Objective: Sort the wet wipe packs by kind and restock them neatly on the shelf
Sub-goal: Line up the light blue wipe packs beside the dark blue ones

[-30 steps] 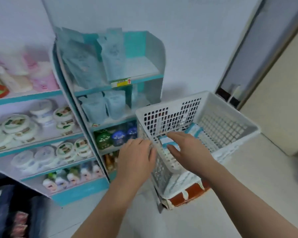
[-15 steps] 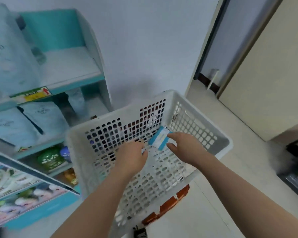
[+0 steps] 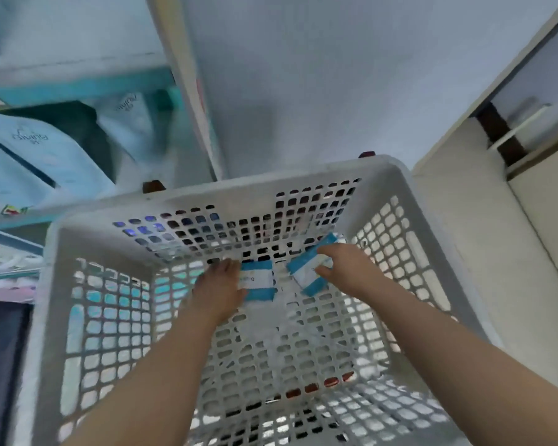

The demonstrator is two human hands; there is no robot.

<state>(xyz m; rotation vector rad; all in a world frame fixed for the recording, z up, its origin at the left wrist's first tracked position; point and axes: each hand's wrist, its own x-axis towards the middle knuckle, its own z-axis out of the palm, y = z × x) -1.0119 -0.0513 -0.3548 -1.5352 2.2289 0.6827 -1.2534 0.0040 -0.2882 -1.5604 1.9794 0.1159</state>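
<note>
I look straight down into a white perforated basket (image 3: 207,201). Both my hands reach deep inside it. My left hand (image 3: 218,289) grips a small white wet wipe pack with blue ends (image 3: 258,280) near the basket floor. My right hand (image 3: 345,268) holds a second blue-and-white pack (image 3: 306,275), tilted, just right of the first. The two packs are a little apart. The teal shelf (image 3: 81,88) stands at the upper left with pale blue pouches (image 3: 36,162) on it.
A white wall rises behind the basket. A beige door or panel (image 3: 545,220) and its frame lie at the right. Lower shelves with blurred goods (image 3: 7,262) show at the left edge. Something reddish-brown (image 3: 313,387) sits under the basket.
My head has moved in over the basket, so it now fills the view. My left hand has taken hold of a second pack; my right hand still holds its pack, lower in the basket.
</note>
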